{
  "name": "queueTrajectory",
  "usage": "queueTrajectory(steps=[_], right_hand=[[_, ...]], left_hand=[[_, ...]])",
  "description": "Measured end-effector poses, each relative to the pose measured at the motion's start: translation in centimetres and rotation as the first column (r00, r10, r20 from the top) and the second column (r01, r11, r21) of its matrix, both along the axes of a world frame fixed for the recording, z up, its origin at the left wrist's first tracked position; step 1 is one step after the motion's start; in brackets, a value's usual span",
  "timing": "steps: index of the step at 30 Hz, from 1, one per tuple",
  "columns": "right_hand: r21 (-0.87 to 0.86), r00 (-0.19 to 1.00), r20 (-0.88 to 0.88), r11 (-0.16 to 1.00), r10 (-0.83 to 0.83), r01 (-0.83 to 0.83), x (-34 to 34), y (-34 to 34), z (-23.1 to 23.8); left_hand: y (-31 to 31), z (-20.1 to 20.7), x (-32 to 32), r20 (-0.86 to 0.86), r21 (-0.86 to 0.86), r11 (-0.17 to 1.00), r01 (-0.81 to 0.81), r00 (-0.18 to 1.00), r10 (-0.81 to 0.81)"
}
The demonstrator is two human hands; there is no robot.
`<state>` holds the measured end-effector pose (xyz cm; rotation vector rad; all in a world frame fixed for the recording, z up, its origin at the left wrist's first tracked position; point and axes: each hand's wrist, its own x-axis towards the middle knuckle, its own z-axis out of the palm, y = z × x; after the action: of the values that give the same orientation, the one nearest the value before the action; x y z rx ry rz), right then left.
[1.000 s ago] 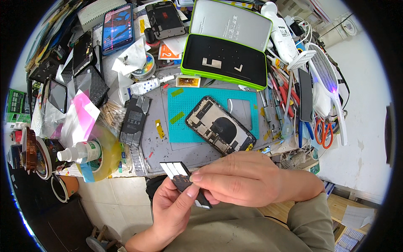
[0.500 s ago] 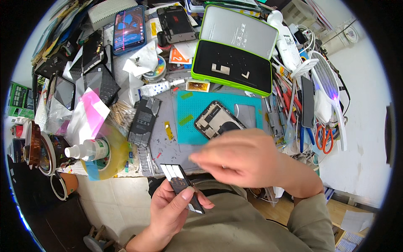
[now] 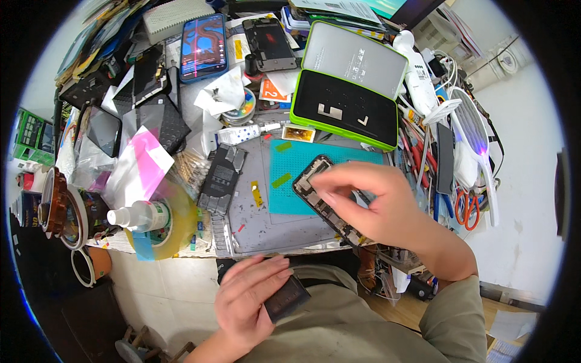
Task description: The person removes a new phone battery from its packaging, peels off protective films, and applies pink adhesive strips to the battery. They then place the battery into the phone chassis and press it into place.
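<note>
My left hand (image 3: 251, 296) is down at my lap below the desk edge, fingers closed around a small flat black part (image 3: 287, 297). My right hand (image 3: 369, 202) reaches over the desk and rests on an opened phone body (image 3: 315, 187) that lies on a teal mat (image 3: 296, 166); its fingers touch the phone's upper part and cover most of it. I cannot tell if the fingers pinch anything small. A grey work mat (image 3: 254, 218) lies under the teal one.
A green-rimmed tool case (image 3: 348, 106) stands open behind the mat. A black phone battery part (image 3: 221, 178), a white bottle (image 3: 142, 216) inside a tape roll, a lit phone (image 3: 203, 39), red-handled scissors (image 3: 466, 206) and many loose parts crowd the desk.
My right hand left the black part at my lap and moved up onto the opened phone. My left hand now holds the part alone, turned flatter and lower.
</note>
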<state>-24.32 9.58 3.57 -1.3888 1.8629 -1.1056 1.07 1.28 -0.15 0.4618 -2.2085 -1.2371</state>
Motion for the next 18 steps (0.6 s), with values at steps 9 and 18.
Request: queueTrajectory(steps=[9,18], right_hand=[[0.375,0.435,0.871,0.88,-0.226,-0.292,1.3,4.1,1.0],[0.237,0.438,0.898,0.884,-0.042,-0.402,1.3,4.9,-0.5]], left_hand=[[0.1,0.1,-2.2,-0.163,-0.652,0.758,-0.034,0.982,-0.096],[1.7,-0.2,-2.6,-0.139,-0.652,0.757,0.035,0.976,-0.165]])
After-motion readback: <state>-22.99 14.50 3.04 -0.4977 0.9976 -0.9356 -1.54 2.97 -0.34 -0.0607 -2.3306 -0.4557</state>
